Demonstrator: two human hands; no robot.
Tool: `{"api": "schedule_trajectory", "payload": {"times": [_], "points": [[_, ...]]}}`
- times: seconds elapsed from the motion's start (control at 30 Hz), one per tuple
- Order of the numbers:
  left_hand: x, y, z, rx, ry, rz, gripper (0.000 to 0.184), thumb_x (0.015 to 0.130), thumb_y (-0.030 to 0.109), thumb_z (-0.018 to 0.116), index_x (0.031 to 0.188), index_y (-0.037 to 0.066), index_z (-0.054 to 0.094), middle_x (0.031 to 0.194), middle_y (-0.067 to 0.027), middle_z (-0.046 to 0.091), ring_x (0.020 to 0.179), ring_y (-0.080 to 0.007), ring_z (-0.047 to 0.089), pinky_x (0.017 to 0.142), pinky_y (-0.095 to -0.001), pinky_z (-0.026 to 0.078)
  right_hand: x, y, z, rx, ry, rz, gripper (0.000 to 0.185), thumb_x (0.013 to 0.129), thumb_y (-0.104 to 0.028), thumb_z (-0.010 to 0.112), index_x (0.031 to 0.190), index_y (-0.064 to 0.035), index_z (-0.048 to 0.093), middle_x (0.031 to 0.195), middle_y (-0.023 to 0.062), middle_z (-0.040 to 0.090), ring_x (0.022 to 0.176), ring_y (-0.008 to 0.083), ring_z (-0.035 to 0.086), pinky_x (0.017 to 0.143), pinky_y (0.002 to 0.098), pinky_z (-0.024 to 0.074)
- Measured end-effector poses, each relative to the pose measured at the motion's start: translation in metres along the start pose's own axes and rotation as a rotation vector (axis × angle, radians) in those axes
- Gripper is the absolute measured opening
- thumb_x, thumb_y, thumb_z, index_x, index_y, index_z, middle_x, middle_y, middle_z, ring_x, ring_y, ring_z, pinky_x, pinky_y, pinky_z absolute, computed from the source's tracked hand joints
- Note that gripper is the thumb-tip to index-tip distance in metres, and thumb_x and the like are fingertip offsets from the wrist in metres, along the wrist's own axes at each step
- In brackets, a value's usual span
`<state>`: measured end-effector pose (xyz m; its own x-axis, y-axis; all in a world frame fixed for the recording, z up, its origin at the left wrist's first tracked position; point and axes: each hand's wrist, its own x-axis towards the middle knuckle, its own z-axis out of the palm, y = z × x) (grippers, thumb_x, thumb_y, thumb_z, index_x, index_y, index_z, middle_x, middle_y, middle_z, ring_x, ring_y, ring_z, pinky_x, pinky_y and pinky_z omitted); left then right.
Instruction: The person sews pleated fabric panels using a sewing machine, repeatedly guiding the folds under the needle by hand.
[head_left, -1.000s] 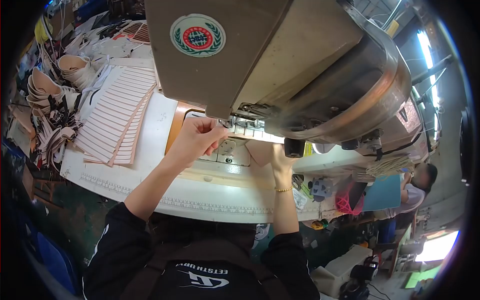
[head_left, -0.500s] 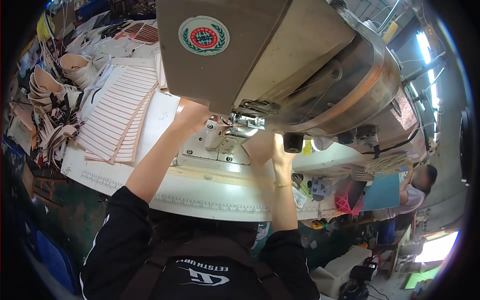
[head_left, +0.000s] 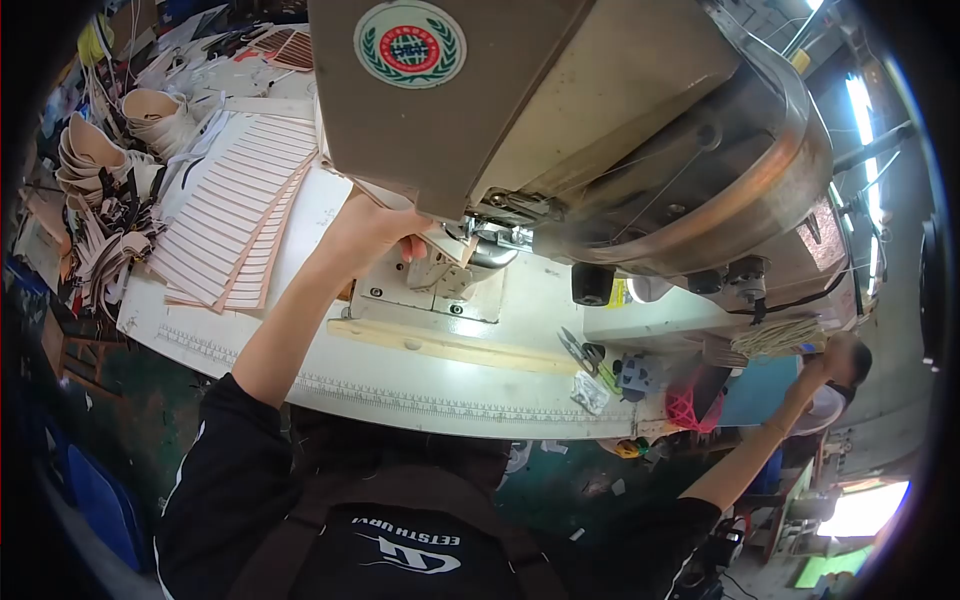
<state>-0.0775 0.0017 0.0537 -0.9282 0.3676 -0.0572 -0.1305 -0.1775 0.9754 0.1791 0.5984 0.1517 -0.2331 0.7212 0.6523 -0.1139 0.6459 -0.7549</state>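
Note:
At the sewing machine [head_left: 480,120], my left hand [head_left: 370,232] is closed on a pale flat piece [head_left: 450,243] beside the presser foot. The piece's edge shows just under the needle area, and the machine head hides part of it. My right arm stretches far out to the right. My right hand [head_left: 822,364] is near a bundle of pale strands [head_left: 775,338]; its fingers are blurred, so their grip is unclear. Left of my left hand lies a stack of striped pale panels [head_left: 230,215].
Rolled pale pieces [head_left: 90,160] and a heap of strips [head_left: 110,255] crowd the far left. Scissors [head_left: 580,350], a grey patterned object [head_left: 637,376] and a pink mesh item [head_left: 693,405] lie at the right. A ruler scale [head_left: 400,393] runs along the front edge.
My right hand has left the machine bed and swung far right, uncovering the scissors. My left hand stays by the presser foot, where the pale piece now shows more clearly.

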Motion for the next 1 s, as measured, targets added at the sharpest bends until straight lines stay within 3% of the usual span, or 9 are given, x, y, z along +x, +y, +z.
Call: {"api": "schedule_trajectory", "payload": {"times": [0.23, 0.53, 0.67, 0.7, 0.8, 0.87, 0.93, 0.97, 1.0], "points": [[0.001, 0.002, 0.004, -0.023, -0.022, 0.033, 0.013, 0.071, -0.004, 0.054, 0.083, -0.005, 0.049, 0.064, -0.0126, 0.052, 0.042, -0.0156, 0.047, 0.037, -0.0225, 0.035, 0.027, -0.011, -0.022, -0.17, 0.198, -0.287, 0.028, 0.088, -0.028, 0.043, 0.099, -0.004, 0.053, 0.086, 0.0108, 0.055, 0.073, 0.024, 0.049, 0.069, 0.0323, 0.0369], [0.004, 0.0, 0.004, -0.041, 0.013, 0.047, 0.006, 0.072, -0.001, 0.052, 0.077, -0.004, 0.049, 0.056, -0.0095, 0.048, 0.041, -0.0152, 0.045, 0.037, -0.0221, 0.033, -0.106, -0.112, 0.056, -0.399, 0.45, -0.681, 0.04, 0.086, -0.037, 0.048, 0.068, -0.0037, 0.061, 0.057, 0.0118, 0.052, 0.05, 0.0267, 0.043, 0.053, 0.0359, 0.0326], [0.01, -0.011, 0.0, -0.075, 0.013, -0.041, 0.012, 0.076, 0.008, 0.058, 0.072, -0.004, 0.057, 0.057, -0.0075, 0.055, 0.041, -0.0115, 0.048, 0.041, -0.0203, 0.039, -0.148, -0.118, 0.063, -0.37, 0.407, -0.225, 0.037, 0.086, -0.034, 0.044, 0.092, -0.0044, 0.065, 0.085, 0.0138, 0.063, 0.078, 0.0284, 0.057, 0.07, 0.0334, 0.0439], [0.008, -0.013, 0.0, -0.076, 0.014, -0.042, 0.012, 0.076, 0.008, 0.058, 0.072, -0.004, 0.057, 0.057, -0.0075, 0.055, 0.041, -0.0115, 0.048, 0.041, -0.0203, 0.039, -0.159, -0.114, 0.061, -0.22, 0.272, -0.226, 0.035, 0.091, -0.028, 0.043, 0.109, -0.0016, 0.056, 0.1, 0.0083, 0.06, 0.087, 0.0137, 0.053, 0.079, 0.0264, 0.0388], [-0.004, -0.023, 0.001, -0.235, 0.038, -0.007, 0.017, 0.08, 0.011, 0.055, 0.072, -0.003, 0.057, 0.055, -0.0068, 0.054, 0.044, -0.0126, 0.048, 0.046, -0.0224, 0.041, -0.222, -0.131, 0.104, -0.139, 0.202, -0.274, 0.015, 0.083, -0.012, 0.044, 0.08, -0.005, 0.058, 0.083, 0.0046, 0.058, 0.077, 0.0149, 0.049, 0.074, 0.027, 0.0364], [-0.022, -0.048, 0.01, -0.295, 0.047, 0.012, 0.018, 0.081, 0.013, 0.054, 0.071, -0.003, 0.057, 0.055, -0.0066, 0.053, 0.045, -0.013, 0.049, 0.047, -0.0231, 0.041, -0.279, -0.12, 0.132, -0.035, -0.113, -0.221, 0.018, 0.084, -0.012, 0.041, 0.077, -0.0042, 0.056, 0.08, 0.0044, 0.056, 0.075, 0.0137, 0.048, 0.069, 0.0263, 0.0372], [-0.059, -0.09, 0.029, 0.006, 0.314, 0.343, 0.021, 0.084, 0.012, 0.047, 0.094, -0.004, 0.056, 0.078, -0.0113, 0.058, 0.071, -0.0184, 0.055, 0.062, -0.0238, 0.044, -0.343, -0.144, 0.183, 0.148, -0.507, 0.151, 0.024, 0.088, -0.018, 0.039, 0.082, -0.003, 0.057, 0.08, 0.006, 0.055, 0.076, 0.0147, 0.048, 0.07, 0.0278, 0.0381], [-0.076, -0.092, 0.026, 0.234, 0.139, 0.376, 0.024, 0.084, 0.011, 0.047, 0.103, -0.003, 0.053, 0.091, -0.0127, 0.057, 0.08, -0.0196, 0.055, 0.067, -0.0254, 0.045, -0.368, -0.151, 0.207, 0.313, -0.72, 0.294, 0.029, 0.09, -0.022, 0.038, 0.086, -0.0011, 0.058, 0.081, 0.006, 0.055, 0.076, 0.0153, 0.048, 0.072, 0.0273, 0.038], [-0.091, -0.087, 0.022, 0.464, -0.039, 0.401, 0.031, 0.084, 0.01, 0.046, 0.113, -0.002, 0.049, 0.104, -0.0141, 0.056, 0.089, -0.0208, 0.056, 0.072, -0.0271, 0.046, -0.389, -0.156, 0.227, 0.655, -0.845, 0.632, 0.025, 0.087, -0.018, 0.045, 0.091, 0.0016, 0.059, 0.086, 0.0068, 0.058, 0.075, 0.0134, 0.049, 0.072, 0.0236, 0.0385]]}}
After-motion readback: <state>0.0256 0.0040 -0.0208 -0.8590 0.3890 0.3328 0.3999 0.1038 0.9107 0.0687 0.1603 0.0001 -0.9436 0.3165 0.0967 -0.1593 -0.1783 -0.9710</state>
